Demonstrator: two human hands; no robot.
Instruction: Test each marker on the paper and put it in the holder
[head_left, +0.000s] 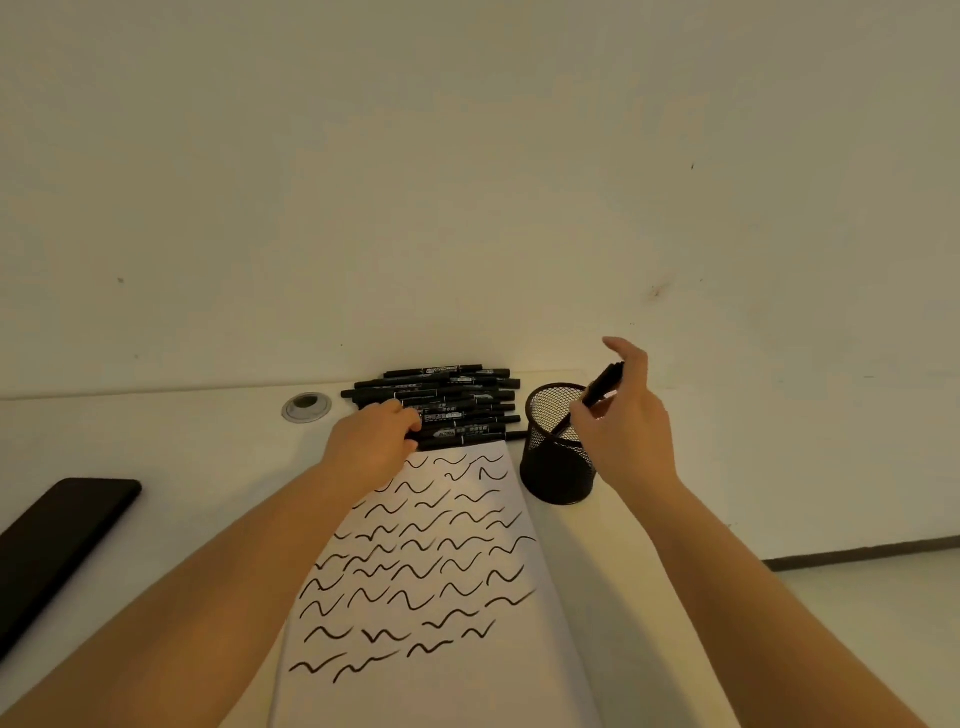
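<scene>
Though illegible, white-print labels (448, 433) on black markers (436, 387)

we see two bare forearms coming in from the near edge, one on the left and one on the right. no sleeve shows on either of them, from the frame edge up to the wrists. our left hand (371, 447) and our right hand (626, 426) are bare too: we see no glove, ring, watch or band on them. the fingers look slender, with short nails where they show. warm, dim light tints both arms, and the near parts blur slightly.
</scene>
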